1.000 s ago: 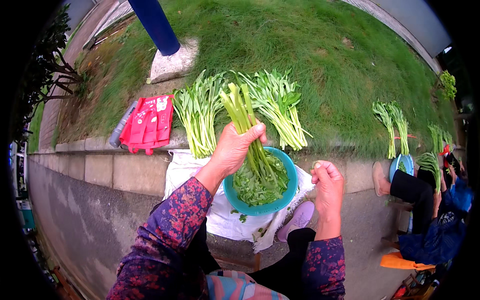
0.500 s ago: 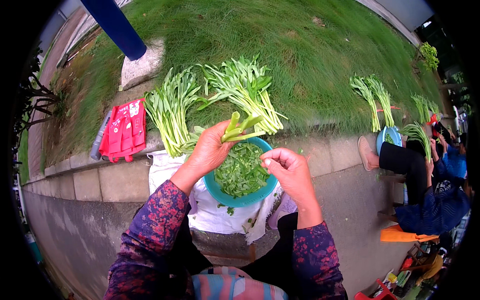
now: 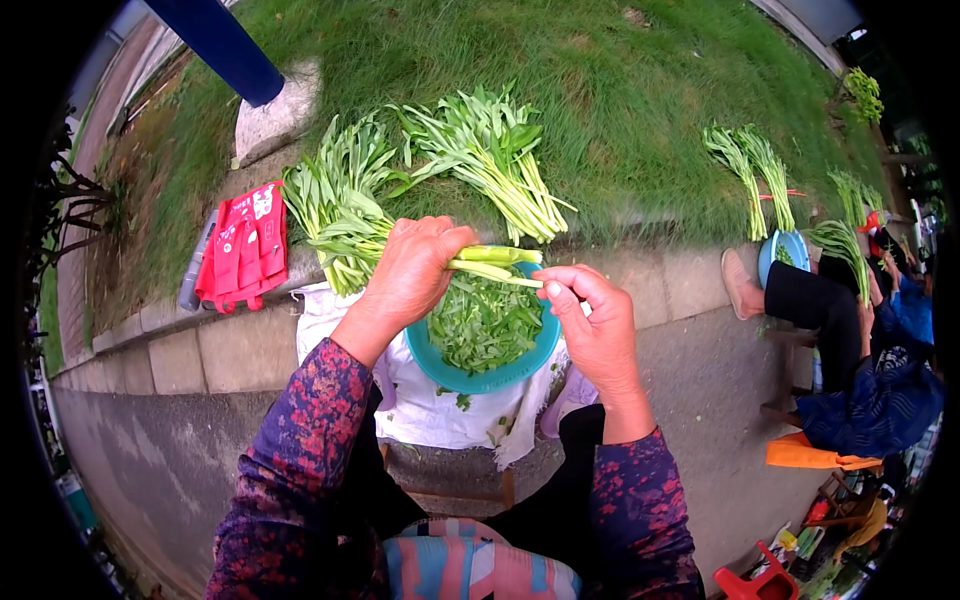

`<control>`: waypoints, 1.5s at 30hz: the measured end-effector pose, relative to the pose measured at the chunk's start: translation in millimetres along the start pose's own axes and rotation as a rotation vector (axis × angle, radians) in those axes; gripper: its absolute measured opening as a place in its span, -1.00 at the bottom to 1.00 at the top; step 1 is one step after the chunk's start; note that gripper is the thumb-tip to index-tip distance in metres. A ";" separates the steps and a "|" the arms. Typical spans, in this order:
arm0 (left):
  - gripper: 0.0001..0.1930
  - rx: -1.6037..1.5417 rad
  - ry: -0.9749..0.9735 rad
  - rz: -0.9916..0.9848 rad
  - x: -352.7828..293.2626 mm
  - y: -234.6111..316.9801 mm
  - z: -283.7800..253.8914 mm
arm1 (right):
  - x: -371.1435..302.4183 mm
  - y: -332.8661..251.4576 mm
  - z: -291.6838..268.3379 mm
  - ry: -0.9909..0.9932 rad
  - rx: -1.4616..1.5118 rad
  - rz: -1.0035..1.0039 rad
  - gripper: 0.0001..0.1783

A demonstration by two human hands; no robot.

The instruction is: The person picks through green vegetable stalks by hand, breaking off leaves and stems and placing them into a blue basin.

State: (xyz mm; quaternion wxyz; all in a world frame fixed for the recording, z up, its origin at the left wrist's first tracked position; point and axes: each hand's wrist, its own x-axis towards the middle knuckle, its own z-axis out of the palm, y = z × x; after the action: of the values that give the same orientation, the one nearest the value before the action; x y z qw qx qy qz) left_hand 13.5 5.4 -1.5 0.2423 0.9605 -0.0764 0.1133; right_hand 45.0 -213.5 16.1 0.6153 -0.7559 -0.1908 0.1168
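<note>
My left hand (image 3: pixel 413 272) is closed around a small bunch of water spinach (image 3: pixel 352 232), its leaves pointing left and its pale stems pointing right. With thumb and forefinger, my right hand (image 3: pixel 598 325) pinches the end of one stem (image 3: pixel 515 277) from that bunch. Below both hands stands a teal basin (image 3: pixel 455 378), which holds torn green leaves and stem pieces (image 3: pixel 484 325). A white cloth (image 3: pixel 430 430) lies under the basin, with a few green scraps on it.
Two heaps of water spinach (image 3: pixel 490 165) lie on the grass edge beyond the basin. A red bag (image 3: pixel 243 250) rests left on the stone kerb (image 3: pixel 235 355). A blue post (image 3: pixel 225 50) rises behind. At right, a seated person (image 3: pixel 860 385) handles greens beside a blue basin (image 3: pixel 768 262).
The bunch in my left hand has swung so its stems point right. My right hand, empty before, now pinches a stem end.
</note>
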 end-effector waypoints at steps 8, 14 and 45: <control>-0.84 0.092 -0.042 0.009 -4.8 -4.6 2.1 | -2.8 7.3 1.9 -0.086 -0.253 -0.040 -0.91; -0.82 0.146 -0.044 0.013 -7.0 -6.8 1.6 | -3.7 6.2 5.1 -0.149 -0.339 -0.026 -0.92; -0.83 -1.027 -0.088 -0.572 -2.4 -13.6 6.1 | 7.1 9.9 -3.6 0.273 0.327 0.276 -0.90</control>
State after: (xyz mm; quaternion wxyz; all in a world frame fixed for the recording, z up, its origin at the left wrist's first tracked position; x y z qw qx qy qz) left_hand 15.1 14.5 -13.4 0.6940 0.7065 0.1305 -0.0479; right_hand 54.3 -215.3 7.6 0.7277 -0.6739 0.0205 0.1259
